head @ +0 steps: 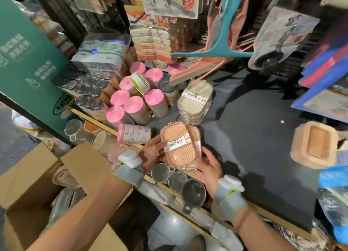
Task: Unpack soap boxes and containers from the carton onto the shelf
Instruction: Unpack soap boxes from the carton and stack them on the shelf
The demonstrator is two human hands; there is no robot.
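A stack of pink soap boxes, wrapped in clear plastic and labelled SOAP BOX, is held between both my hands just above the front edge of the dark shelf. My left hand grips its left side. My right hand holds its lower right side from below. A stack of beige soap boxes stands on the shelf just behind. The open brown carton sits at lower left with wrapped items inside.
Pink-lidded cylindrical containers crowd the shelf's left, one lying on its side. Round mirrors or lids line the shelf front. A single pink soap dish rests at right. Hangers and packaged goods hang above. A green box stands left.
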